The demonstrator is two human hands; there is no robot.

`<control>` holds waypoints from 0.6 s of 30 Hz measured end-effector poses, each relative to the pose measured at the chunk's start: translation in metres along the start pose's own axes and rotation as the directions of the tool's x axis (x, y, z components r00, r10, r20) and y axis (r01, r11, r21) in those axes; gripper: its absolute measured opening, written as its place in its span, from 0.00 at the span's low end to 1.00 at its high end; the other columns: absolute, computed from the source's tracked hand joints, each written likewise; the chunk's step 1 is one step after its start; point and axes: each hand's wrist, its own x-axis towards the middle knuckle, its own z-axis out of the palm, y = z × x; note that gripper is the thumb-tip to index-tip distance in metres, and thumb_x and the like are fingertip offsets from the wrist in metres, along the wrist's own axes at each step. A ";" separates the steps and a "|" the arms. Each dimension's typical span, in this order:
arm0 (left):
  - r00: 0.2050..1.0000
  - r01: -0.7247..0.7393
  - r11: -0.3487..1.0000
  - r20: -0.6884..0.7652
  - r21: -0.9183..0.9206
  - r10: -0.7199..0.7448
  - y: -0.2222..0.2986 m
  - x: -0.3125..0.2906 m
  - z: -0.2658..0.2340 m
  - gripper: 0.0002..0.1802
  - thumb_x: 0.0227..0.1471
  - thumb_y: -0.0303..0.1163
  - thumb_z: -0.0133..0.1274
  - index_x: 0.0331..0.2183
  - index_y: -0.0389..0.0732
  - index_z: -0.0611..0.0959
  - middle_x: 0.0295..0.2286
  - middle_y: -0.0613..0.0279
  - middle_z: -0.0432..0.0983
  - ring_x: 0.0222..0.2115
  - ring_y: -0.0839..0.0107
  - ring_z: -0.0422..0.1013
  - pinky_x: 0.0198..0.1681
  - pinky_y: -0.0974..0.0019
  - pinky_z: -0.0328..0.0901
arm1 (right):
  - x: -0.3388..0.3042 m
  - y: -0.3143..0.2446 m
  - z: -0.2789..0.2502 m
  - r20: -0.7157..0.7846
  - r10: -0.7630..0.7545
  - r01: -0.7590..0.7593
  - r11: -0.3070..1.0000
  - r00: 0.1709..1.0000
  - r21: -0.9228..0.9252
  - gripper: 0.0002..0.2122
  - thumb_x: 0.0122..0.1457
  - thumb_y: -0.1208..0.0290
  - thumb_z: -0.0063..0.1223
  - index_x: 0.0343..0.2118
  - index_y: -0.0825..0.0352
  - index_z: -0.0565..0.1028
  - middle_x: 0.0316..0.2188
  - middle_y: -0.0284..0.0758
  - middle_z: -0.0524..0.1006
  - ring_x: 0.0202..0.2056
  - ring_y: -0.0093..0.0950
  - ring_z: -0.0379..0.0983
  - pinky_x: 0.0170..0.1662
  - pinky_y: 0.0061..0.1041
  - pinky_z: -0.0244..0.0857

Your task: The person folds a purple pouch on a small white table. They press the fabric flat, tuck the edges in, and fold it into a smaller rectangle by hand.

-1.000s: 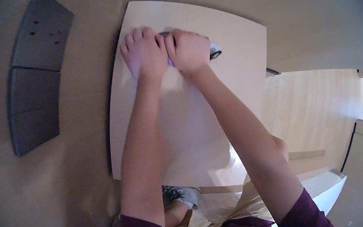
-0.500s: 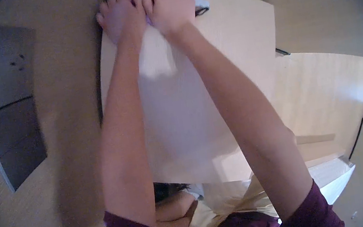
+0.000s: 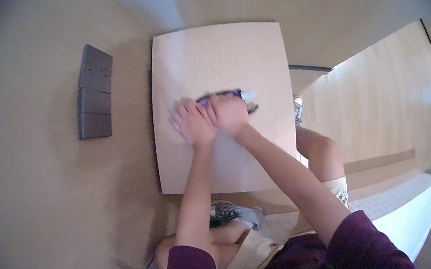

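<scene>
Both hands are side by side on a light wood tabletop (image 3: 217,58), near its middle. Under and between them is a small dark-edged item with purple patches (image 3: 231,93), mostly covered, so its kind does not show. A pale end (image 3: 249,96) and a dark loop stick out from it past my right hand. My right hand (image 3: 230,114) is closed over the item, fingers bent down on it. Against it, my left hand (image 3: 194,125) is closed at the item's left end, its fingers bent and slightly blurred.
A dark grey wall plate (image 3: 93,94) with sockets is on the wall to the left. Walls border the table's left and far sides. A shoe (image 3: 298,110) shows past the right edge, another (image 3: 242,213) below the near edge. A white-sided bench (image 3: 409,219) is at lower right.
Both hands and the small item have come from the table's far left edge toward its middle, nearer to me. The view has shifted, showing more wall, floor and my leg.
</scene>
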 end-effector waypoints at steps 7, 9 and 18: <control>0.964 -0.007 1.000 0.264 0.012 0.004 0.021 -0.075 -0.059 0.22 0.55 0.41 0.39 0.47 0.39 0.71 0.50 0.47 0.63 0.54 0.49 0.55 0.58 0.46 0.46 | -0.083 -0.015 -0.053 0.020 0.021 -0.021 1.000 1.000 0.021 0.10 0.54 0.64 0.45 0.21 0.64 0.69 0.19 0.39 0.74 0.22 0.38 0.72 0.26 0.37 0.65; 0.955 -0.018 1.000 0.297 -0.013 0.022 0.025 -0.085 -0.070 0.22 0.55 0.41 0.40 0.47 0.39 0.71 0.50 0.48 0.63 0.54 0.50 0.56 0.57 0.46 0.47 | -0.101 -0.013 -0.060 0.036 0.034 -0.035 0.999 0.999 0.019 0.10 0.54 0.64 0.45 0.22 0.64 0.69 0.20 0.39 0.75 0.23 0.38 0.72 0.27 0.37 0.65; 0.892 -0.367 0.917 0.223 -0.156 0.394 0.001 -0.092 -0.089 0.18 0.44 0.45 0.54 0.35 0.47 0.73 0.38 0.60 0.67 0.44 0.59 0.61 0.47 0.55 0.55 | -0.131 -0.021 -0.107 0.061 -0.114 0.112 0.993 0.992 0.030 0.10 0.53 0.66 0.45 0.34 0.66 0.71 0.33 0.42 0.72 0.39 0.40 0.68 0.41 0.37 0.63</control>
